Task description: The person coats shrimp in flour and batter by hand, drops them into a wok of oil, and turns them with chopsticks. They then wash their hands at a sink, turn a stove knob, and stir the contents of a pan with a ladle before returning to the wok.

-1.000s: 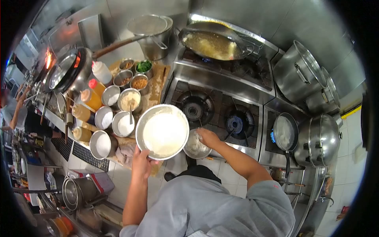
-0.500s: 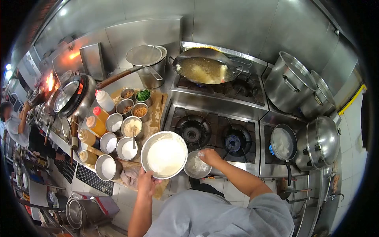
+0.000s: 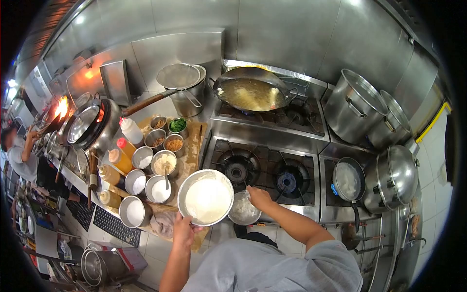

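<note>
The left forearm (image 3: 176, 267) rises from low down, and the left hand (image 3: 184, 229) is gripping, thumb uppermost. The right arm (image 3: 299, 224) reaches across from the other side, elbow bent and out wide, the forearm slanting inward to the right hand (image 3: 258, 198), which is turned down with its fingers drawn together.

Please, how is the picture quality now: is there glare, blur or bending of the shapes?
Head view: strong fisheye bending, with black curved edges; the white mixture in the held bowl is very bright, with little surface detail; the flame glares at far left, with orange glow on the steel wall; the person there looks small and soft.
</note>
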The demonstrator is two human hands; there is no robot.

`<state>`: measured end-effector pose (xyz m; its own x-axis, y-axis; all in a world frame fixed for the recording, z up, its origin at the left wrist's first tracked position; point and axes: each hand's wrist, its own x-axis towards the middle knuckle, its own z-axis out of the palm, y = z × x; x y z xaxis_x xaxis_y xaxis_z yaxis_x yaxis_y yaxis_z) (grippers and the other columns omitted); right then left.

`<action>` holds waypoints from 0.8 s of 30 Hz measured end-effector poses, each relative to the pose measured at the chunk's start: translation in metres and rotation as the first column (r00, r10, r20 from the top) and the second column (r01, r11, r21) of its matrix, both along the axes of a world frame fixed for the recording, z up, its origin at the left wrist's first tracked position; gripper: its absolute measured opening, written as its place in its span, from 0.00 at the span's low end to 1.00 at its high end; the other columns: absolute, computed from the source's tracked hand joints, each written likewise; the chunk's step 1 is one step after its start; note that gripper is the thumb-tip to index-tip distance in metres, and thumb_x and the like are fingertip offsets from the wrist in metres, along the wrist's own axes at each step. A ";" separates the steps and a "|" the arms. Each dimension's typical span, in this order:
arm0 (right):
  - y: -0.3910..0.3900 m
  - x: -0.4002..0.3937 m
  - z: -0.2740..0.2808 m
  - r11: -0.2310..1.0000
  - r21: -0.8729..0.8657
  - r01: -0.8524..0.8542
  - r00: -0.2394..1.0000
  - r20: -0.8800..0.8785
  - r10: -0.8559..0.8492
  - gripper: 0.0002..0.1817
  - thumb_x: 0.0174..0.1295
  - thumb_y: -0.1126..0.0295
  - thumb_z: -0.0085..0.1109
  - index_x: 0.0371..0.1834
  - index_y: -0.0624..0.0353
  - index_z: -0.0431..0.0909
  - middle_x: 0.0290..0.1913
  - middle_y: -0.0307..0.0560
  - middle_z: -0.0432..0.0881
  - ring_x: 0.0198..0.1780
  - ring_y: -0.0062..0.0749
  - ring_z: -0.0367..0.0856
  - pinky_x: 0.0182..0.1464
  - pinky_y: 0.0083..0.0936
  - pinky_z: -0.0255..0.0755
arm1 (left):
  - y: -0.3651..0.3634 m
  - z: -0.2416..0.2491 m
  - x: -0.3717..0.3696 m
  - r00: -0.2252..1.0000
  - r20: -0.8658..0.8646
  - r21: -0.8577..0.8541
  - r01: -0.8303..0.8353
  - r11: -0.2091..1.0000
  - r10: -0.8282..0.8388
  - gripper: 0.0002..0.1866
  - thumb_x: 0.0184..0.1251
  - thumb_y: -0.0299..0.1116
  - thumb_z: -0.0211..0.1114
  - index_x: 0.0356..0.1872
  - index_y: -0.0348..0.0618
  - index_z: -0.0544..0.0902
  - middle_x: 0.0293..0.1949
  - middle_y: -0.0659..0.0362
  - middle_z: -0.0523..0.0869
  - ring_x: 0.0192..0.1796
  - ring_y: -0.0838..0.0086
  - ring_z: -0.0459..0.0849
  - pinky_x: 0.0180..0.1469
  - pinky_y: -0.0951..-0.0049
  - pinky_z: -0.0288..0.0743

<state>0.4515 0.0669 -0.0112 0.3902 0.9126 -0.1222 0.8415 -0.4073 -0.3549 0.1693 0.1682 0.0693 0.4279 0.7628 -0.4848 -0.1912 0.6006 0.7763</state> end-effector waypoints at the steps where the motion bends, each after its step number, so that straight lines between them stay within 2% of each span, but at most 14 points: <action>1: 0.000 -0.001 0.002 1.000 -0.010 0.020 0.999 -0.025 -0.020 0.15 0.51 0.68 0.58 0.42 0.58 0.74 0.39 0.54 0.79 0.43 0.50 0.78 0.43 0.41 0.73 | 0.000 -0.001 0.000 1.000 0.006 0.003 0.005 1.000 -0.005 0.21 0.58 0.22 0.45 0.56 0.38 0.62 0.38 0.50 0.79 0.24 0.70 0.82 0.17 0.79 0.77; 4: 0.001 0.002 0.000 1.000 0.013 -0.007 1.000 -0.010 0.007 0.14 0.49 0.69 0.60 0.39 0.60 0.74 0.38 0.54 0.78 0.43 0.50 0.78 0.44 0.40 0.72 | 0.000 -0.001 0.000 1.000 -0.008 -0.017 0.000 1.000 -0.001 0.22 0.58 0.22 0.45 0.56 0.39 0.62 0.39 0.50 0.79 0.24 0.69 0.82 0.17 0.79 0.77; 7: -0.002 0.001 0.017 0.993 0.085 -0.084 0.996 -0.033 0.087 0.10 0.50 0.72 0.56 0.36 0.62 0.75 0.38 0.56 0.77 0.42 0.52 0.77 0.42 0.42 0.72 | -0.001 -0.004 0.000 1.000 -0.007 -0.005 -0.014 1.000 0.014 0.22 0.58 0.22 0.44 0.56 0.39 0.62 0.40 0.49 0.79 0.24 0.69 0.82 0.17 0.79 0.77; 14: -0.003 0.009 0.039 0.969 0.182 -0.169 0.971 -0.137 0.195 0.09 0.51 0.72 0.57 0.35 0.62 0.77 0.37 0.55 0.77 0.43 0.49 0.76 0.47 0.39 0.70 | 0.003 -0.013 -0.001 1.000 0.015 0.006 0.002 1.000 -0.002 0.22 0.57 0.22 0.44 0.56 0.38 0.62 0.40 0.49 0.78 0.27 0.69 0.82 0.18 0.79 0.77; 19: -0.005 0.005 0.095 0.962 0.207 -0.181 0.949 -0.222 0.226 0.11 0.51 0.73 0.57 0.38 0.62 0.79 0.39 0.53 0.78 0.43 0.47 0.77 0.47 0.34 0.70 | 0.005 -0.014 0.002 1.000 0.008 0.019 0.004 1.000 -0.004 0.23 0.56 0.21 0.43 0.57 0.37 0.61 0.39 0.48 0.79 0.27 0.68 0.82 0.17 0.78 0.76; 22: -0.003 0.008 0.120 0.942 0.237 -0.240 0.933 -0.211 0.290 0.10 0.52 0.73 0.56 0.38 0.62 0.78 0.38 0.52 0.78 0.43 0.46 0.77 0.46 0.33 0.71 | 0.006 -0.009 0.006 1.000 -0.005 0.018 -0.007 1.000 0.007 0.24 0.56 0.20 0.42 0.57 0.37 0.61 0.39 0.48 0.79 0.27 0.68 0.82 0.18 0.78 0.76; 24: 0.000 0.011 0.144 0.933 0.239 -0.271 0.919 -0.224 0.324 0.11 0.52 0.72 0.56 0.38 0.62 0.78 0.39 0.54 0.78 0.43 0.48 0.77 0.47 0.35 0.70 | 0.007 -0.009 0.008 1.000 0.019 0.028 0.004 1.000 -0.005 0.23 0.56 0.20 0.42 0.57 0.39 0.62 0.39 0.48 0.79 0.27 0.68 0.82 0.19 0.77 0.76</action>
